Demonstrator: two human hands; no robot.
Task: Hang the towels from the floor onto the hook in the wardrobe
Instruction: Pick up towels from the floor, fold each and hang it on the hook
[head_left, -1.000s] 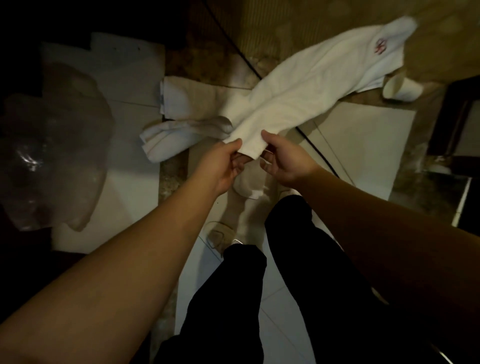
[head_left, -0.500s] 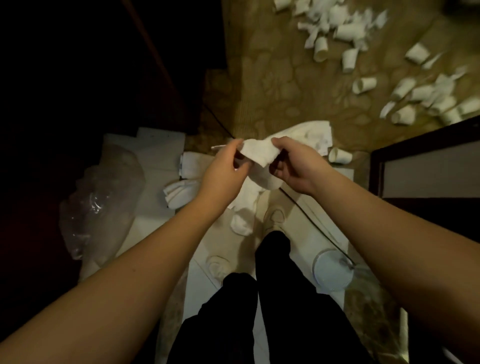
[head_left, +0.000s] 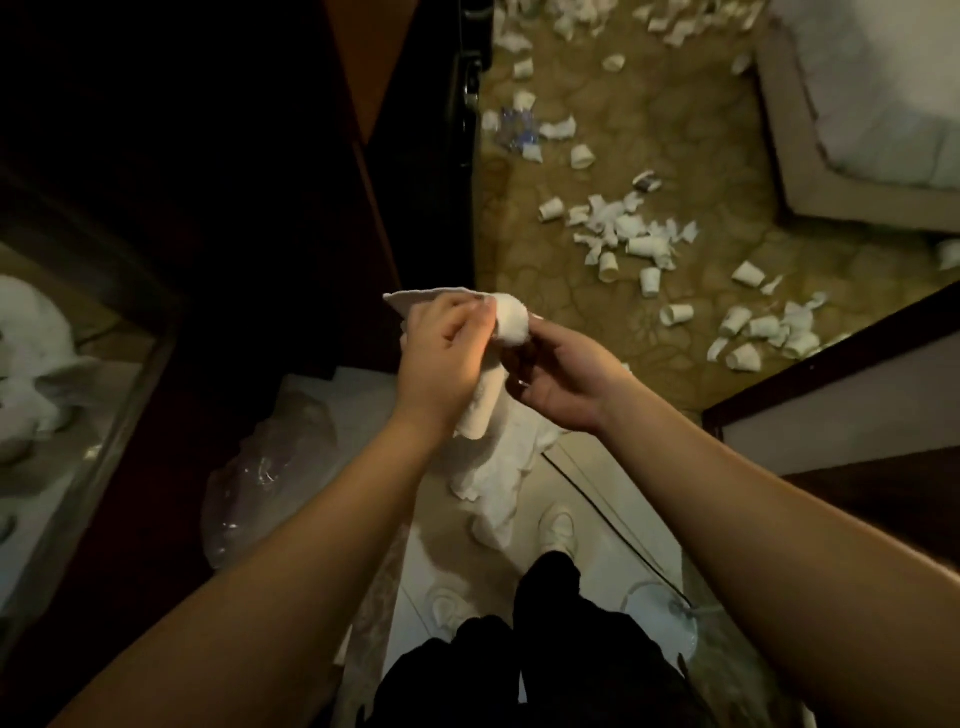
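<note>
Whereas the towel (head_left: 496, 457) lay partly on the floor a second ago, it now hangs clear below both hands. Left hand (head_left: 447, 358) and right hand (head_left: 558, 376) each pinch its top edge, raised higher; more paper cups (head_left: 649, 244) visible far right.

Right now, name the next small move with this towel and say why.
Probably lift the towel higher and turn toward the dark wardrobe. Left hand and right hand both pinch its top edge, the rest hangs bunched toward the floor, and no hook is visible yet.
</note>
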